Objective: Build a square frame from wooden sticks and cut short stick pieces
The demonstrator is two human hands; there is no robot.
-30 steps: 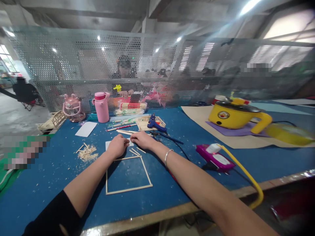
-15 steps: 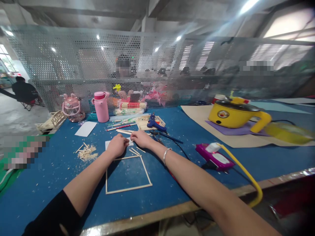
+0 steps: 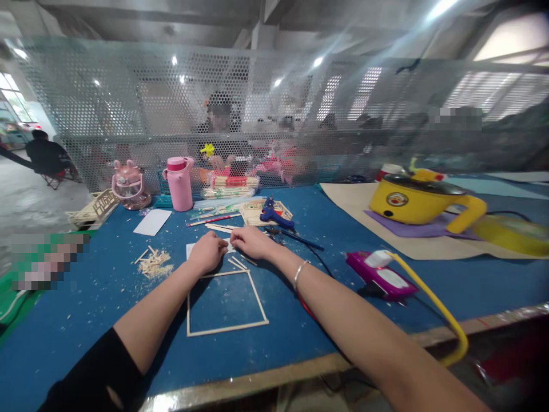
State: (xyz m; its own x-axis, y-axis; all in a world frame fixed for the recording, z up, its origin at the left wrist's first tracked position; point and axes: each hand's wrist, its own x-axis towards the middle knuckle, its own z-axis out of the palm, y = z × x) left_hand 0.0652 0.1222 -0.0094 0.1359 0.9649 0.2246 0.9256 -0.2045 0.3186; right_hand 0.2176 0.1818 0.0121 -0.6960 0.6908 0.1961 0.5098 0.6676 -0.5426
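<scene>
My left hand [image 3: 209, 252] and my right hand [image 3: 252, 242] rest close together over a small white paper [image 3: 190, 250] on the blue table. Both have their fingers pinched together at the paper; whatever is between them is too small to make out. A square frame of thin wooden sticks [image 3: 229, 329] lies flat in front of my hands. Short loose sticks [image 3: 237, 263] lie between the frame and my fingers. Longer pale sticks [image 3: 220, 228] lie just beyond my hands, near a blue glue gun [image 3: 274, 213].
A pile of wood bits [image 3: 154, 263] lies left. Pink bottles [image 3: 179, 186] stand at the back by a perforated screen [image 3: 171, 97]. To the right are a purple power strip [image 3: 382, 276] with a yellow cable and a yellow pot [image 3: 407, 200]. A person sits far left.
The whole view has shifted slightly. My hands remain together over the paper, with only small finger movement.
</scene>
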